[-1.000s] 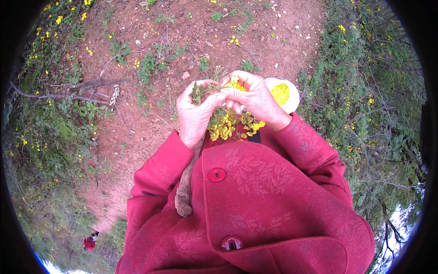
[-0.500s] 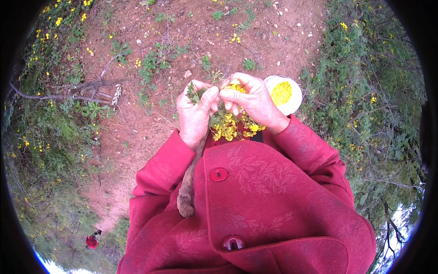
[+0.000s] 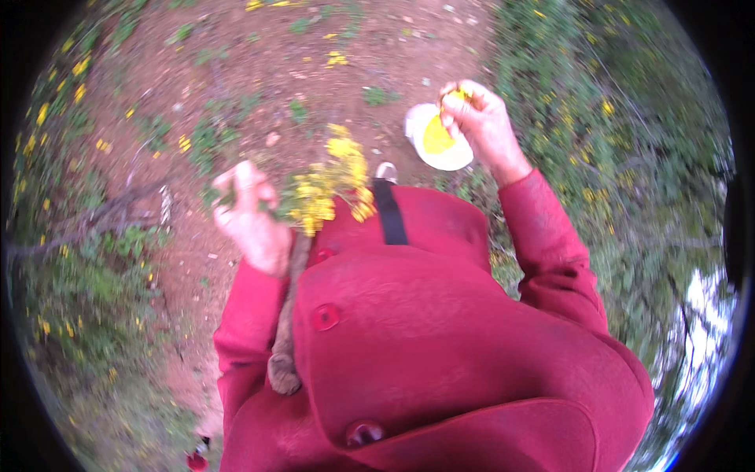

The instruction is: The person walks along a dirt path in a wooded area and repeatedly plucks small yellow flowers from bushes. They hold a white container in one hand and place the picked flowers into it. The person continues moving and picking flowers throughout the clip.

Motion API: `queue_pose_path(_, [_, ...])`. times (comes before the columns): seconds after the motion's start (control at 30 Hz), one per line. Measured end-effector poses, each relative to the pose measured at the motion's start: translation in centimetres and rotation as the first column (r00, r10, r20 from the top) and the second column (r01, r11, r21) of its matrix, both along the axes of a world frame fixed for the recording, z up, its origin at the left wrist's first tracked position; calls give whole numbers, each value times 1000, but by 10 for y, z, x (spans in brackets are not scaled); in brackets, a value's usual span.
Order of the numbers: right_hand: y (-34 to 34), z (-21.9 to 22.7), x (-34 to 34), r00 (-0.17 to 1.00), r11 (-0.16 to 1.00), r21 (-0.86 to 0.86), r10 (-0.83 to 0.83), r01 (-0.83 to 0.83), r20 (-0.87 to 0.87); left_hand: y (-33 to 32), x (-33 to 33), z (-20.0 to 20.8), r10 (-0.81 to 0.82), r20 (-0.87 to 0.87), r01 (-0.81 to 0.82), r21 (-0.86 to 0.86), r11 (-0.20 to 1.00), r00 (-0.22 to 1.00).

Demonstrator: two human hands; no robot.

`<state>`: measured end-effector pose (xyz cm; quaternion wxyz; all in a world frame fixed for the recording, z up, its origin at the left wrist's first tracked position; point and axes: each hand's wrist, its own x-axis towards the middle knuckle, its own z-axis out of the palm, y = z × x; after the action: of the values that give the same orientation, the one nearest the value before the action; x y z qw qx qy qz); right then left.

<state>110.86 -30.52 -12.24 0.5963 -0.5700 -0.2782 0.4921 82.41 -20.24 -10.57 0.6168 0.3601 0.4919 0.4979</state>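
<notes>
Flowers: left hand; yellow bits: right hand.

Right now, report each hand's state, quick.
Left hand: closed, holding a bunch of yellow flowers by its stems.
Right hand: closed, pinching some yellow blossoms, beside or over the white container; can't tell which.

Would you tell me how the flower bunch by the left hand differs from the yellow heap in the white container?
The flower bunch is ragged, with green among its yellow; the yellow heap looks plain and compact. The bunch sticks out from the left hand, while the heap lies in the white container. Both are yellow.
</notes>
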Motion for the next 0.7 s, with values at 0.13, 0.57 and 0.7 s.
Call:
queue_pose_path(0.13, [-57, -37, 92, 953, 942, -303, -49, 144, 300, 2, 3, 3, 68, 68, -72, 56, 996, 995])
queue_pose_path(0.57, [-19, -63, 81, 920, 914, -376, 5, 155, 392, 4, 8, -2, 94, 126, -105, 84, 991, 988])
queue_pose_path(0.7, [32, 21, 10, 936, 981, -43, 195, -190, 292, -1, 10, -4, 56, 148, -63, 49, 997, 987])
